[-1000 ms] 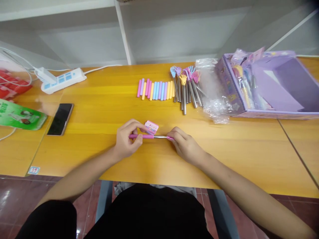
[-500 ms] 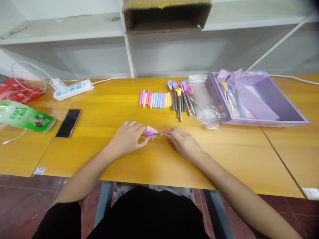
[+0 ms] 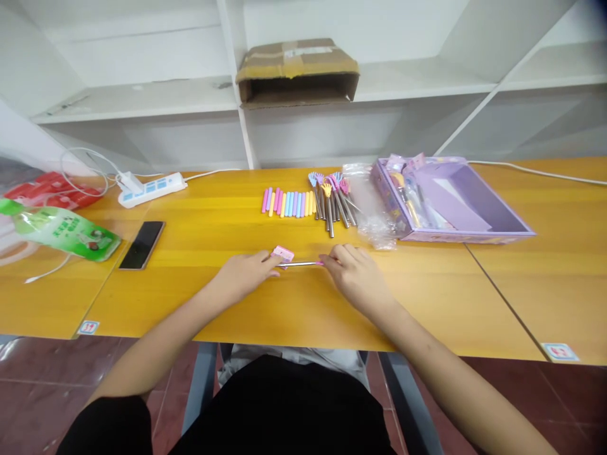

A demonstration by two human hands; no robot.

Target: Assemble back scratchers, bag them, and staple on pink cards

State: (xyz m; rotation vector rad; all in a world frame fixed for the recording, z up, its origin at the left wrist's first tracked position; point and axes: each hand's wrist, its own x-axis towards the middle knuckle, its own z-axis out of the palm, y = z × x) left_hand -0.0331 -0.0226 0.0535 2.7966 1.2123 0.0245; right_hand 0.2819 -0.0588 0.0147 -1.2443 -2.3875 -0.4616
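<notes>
A metal rod with pink at its right end, like a telescopic back scratcher (image 3: pixel 300 263), stretches level between my hands just above the table. My left hand (image 3: pixel 245 275) is closed on its left end, and the fingers cover that part. Against those fingertips is a small pink printed card (image 3: pixel 283 253). My right hand (image 3: pixel 356 277) pinches the pink right end. Beyond the hands lies a bunch of back scratchers (image 3: pixel 331 199) with coloured hand-shaped heads and metal rods. Beside it is a row of pastel handle sleeves (image 3: pixel 288 204) in pink, purple, yellow and blue.
A purple box (image 3: pixel 455 237) with packaged items stands at the right, clear plastic wrapping (image 3: pixel 374 215) beside it. To the left lie a phone (image 3: pixel 142 245), a green bottle (image 3: pixel 71 232) and a power strip (image 3: pixel 154 189). A cardboard box (image 3: pixel 298 69) sits on the shelf.
The bare metal between my hands looks longer, and the pink part by my left hand is now covered. My hands are slightly farther apart. The view has tilted up.
</notes>
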